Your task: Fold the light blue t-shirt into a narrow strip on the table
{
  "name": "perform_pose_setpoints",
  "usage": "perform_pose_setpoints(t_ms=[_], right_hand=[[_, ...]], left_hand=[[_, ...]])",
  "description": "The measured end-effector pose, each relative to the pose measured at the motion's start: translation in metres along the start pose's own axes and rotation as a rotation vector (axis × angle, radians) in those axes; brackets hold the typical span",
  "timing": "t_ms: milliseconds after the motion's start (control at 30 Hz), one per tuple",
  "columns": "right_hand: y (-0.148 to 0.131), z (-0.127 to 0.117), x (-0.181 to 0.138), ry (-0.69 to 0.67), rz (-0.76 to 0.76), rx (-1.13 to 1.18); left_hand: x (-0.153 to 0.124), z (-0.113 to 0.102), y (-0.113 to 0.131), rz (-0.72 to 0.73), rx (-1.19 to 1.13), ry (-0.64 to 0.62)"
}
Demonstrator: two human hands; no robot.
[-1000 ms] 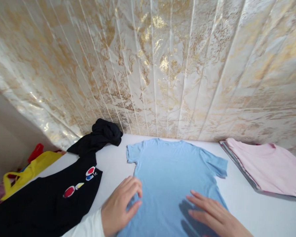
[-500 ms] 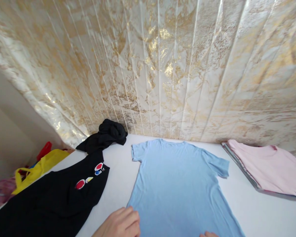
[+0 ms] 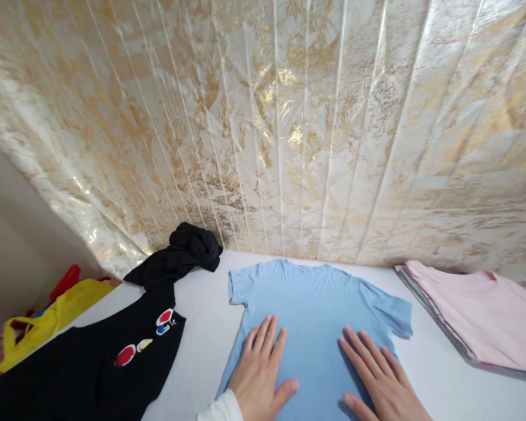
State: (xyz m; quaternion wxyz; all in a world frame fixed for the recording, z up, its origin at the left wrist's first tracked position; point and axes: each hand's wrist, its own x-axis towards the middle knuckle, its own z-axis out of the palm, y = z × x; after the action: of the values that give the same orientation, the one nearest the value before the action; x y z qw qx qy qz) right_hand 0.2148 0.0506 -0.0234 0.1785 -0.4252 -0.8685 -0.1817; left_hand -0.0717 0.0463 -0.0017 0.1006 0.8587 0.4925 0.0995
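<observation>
A light blue short-sleeved T-shirt (image 3: pixel 311 316) lies spread on the white table, its neckline toward the curtain and its lower part cut off by the frame. My left hand (image 3: pixel 259 371) rests on the left side of the shirt, palm down with fingers spread. Over the right side is my right hand (image 3: pixel 377 374), its fingers also stretched out; whether the whole palm touches the cloth I cannot tell. Neither hand grips anything.
To the left lies a black garment (image 3: pixel 92 368) with a red, blue and yellow print, below a bunched black cloth (image 3: pixel 193 248). Folded clothes with a pink shirt (image 3: pixel 477 316) on top sit at right. A yellow bag-like item (image 3: pixel 65 304) is at far left. Behind hangs a gold-patterned curtain (image 3: pixel 289 146).
Both hands have moved up from the bottom edge onto the shirt. The left fingers, curled before, are now spread flat. The camera view has tilted slightly upward.
</observation>
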Motion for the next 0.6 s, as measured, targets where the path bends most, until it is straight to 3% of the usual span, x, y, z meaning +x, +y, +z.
perform_pose_setpoints(t_ms=[133, 400, 500, 600], right_hand=[[0.011, 0.003, -0.020, 0.015, 0.019, -0.097], [0.012, -0.009, -0.011, -0.036, -0.055, -0.087], [0.007, -0.004, -0.014, -0.062, -0.093, -0.029], [0.004, 0.003, -0.021, -0.052, -0.150, -0.002]], left_hand=[[-0.004, 0.010, -0.016, 0.053, 0.051, -0.048], [0.001, -0.017, -0.006, -0.010, 0.049, -0.197], [0.031, -0.031, 0.003, 0.083, 0.034, -0.199], [0.089, -0.035, 0.022, 0.332, -0.013, -0.151]])
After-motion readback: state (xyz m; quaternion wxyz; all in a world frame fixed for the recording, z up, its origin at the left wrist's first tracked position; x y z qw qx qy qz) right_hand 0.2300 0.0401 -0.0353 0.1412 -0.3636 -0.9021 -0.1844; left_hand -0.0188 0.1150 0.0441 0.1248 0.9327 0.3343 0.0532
